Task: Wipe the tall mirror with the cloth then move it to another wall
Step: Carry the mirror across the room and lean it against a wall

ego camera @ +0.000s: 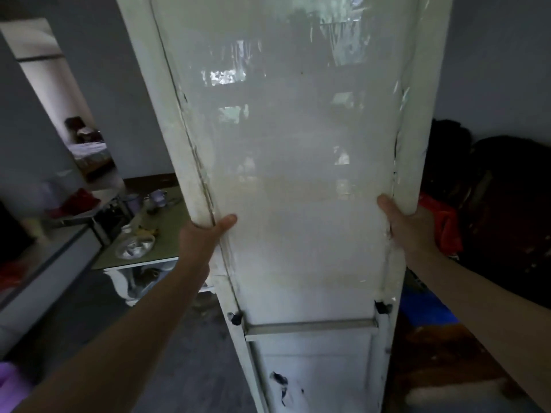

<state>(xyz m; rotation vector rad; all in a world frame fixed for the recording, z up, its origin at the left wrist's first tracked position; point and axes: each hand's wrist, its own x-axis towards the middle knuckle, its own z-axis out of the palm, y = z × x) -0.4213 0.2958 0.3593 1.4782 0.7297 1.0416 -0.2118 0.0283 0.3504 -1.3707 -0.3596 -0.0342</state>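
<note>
The tall mirror fills the middle of the head view, upright with a worn white frame and a hazy, pale surface showing faint reflections. A metal crossbar and a white lower panel sit at its base. My left hand grips the left frame edge, thumb across the front. On the opposite frame edge, at about the same height, my right hand holds on. Both arms are stretched forward. No cloth is visible.
A low green-topped table with cups and a metal bowl stands left of the mirror. A doorway opens at far left. Dark bags and a red cloth lie at right. A blue item rests on the floor.
</note>
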